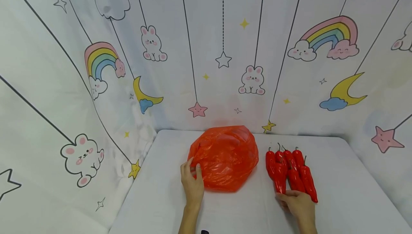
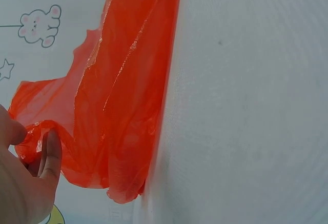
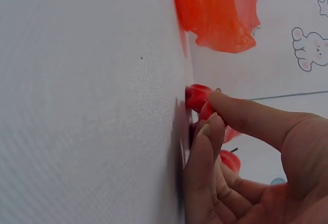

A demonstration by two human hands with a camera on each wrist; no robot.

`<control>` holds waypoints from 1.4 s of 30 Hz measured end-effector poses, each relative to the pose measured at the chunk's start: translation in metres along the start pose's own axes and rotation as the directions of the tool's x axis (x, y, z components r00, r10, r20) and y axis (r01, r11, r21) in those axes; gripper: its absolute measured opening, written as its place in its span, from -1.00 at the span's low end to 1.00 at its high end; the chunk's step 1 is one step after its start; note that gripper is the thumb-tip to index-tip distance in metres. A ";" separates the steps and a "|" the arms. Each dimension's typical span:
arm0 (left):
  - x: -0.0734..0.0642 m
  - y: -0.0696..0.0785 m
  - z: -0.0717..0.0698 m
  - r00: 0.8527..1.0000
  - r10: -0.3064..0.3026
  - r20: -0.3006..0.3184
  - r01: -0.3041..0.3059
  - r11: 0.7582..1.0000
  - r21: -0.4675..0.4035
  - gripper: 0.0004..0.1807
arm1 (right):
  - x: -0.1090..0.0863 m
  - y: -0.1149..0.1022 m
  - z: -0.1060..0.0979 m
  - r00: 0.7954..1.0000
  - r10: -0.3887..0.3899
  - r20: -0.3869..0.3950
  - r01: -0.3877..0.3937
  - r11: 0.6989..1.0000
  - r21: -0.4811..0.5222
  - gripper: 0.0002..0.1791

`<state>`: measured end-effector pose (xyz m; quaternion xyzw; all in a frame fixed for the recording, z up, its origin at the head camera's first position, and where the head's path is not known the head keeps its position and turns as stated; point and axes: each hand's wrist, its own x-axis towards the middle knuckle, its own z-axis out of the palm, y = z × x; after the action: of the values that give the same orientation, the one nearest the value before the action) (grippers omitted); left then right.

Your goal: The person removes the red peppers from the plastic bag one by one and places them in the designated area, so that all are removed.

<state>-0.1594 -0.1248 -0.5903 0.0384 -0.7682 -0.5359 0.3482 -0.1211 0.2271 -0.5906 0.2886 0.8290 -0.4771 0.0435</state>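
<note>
A red plastic bag (image 1: 225, 159) stands spread out on the table, its film crinkled and partly see-through. At its left side, my left hand (image 1: 193, 184) grips the edge; in the left wrist view the thumb and fingers (image 2: 51, 155) curl round the bag's film (image 2: 128, 80). To the right of the bag lies a group of several glossy red chili peppers (image 1: 297, 177) with dark stems pointing away from me. My right hand (image 1: 299, 205) pinches the lower tip of one red chili pepper (image 1: 280, 178) that lies over the others. The fingers hide parts of the peppers in the right wrist view.
The white table (image 1: 241, 212) reaches back to a white cloth backdrop (image 1: 222, 94) printed with rabbits, stars, moons and rainbows. A small dark object (image 1: 204, 232) shows at the bottom edge, near the left forearm.
</note>
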 end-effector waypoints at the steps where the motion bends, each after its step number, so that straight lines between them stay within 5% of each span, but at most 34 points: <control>1: 0.000 0.000 0.000 1.000 -0.001 0.000 0.001 1.000 0.000 -0.61 | 0.000 0.000 0.000 1.000 0.001 -0.001 -0.001 1.000 -0.005 -0.29; 16: 0.000 -0.001 0.000 1.000 0.015 -0.010 -0.015 1.000 0.005 -0.62 | -0.001 0.004 -0.001 0.996 -0.013 -0.085 0.000 0.988 -0.153 -0.36; 32: 0.001 0.001 0.000 1.000 0.005 -0.011 -0.005 1.000 -0.006 -0.61 | -0.009 0.002 -0.006 1.000 0.005 -0.021 -0.009 0.981 -0.192 -0.36; 38: 0.000 0.002 0.000 1.000 -0.007 -0.008 0.007 1.000 -0.022 -0.62 | -0.016 -0.008 -0.009 0.994 0.014 -0.105 -0.035 0.979 -0.201 -0.28; 42: 0.001 0.002 -0.001 1.000 -0.007 -0.009 0.007 1.000 -0.017 -0.62 | -0.019 -0.021 -0.007 0.978 -0.069 -0.196 0.035 0.984 -0.173 -0.28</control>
<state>-0.1591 -0.1253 -0.5883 0.0405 -0.7621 -0.5432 0.3500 -0.1150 0.2168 -0.5638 0.3088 0.8737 -0.3748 -0.0288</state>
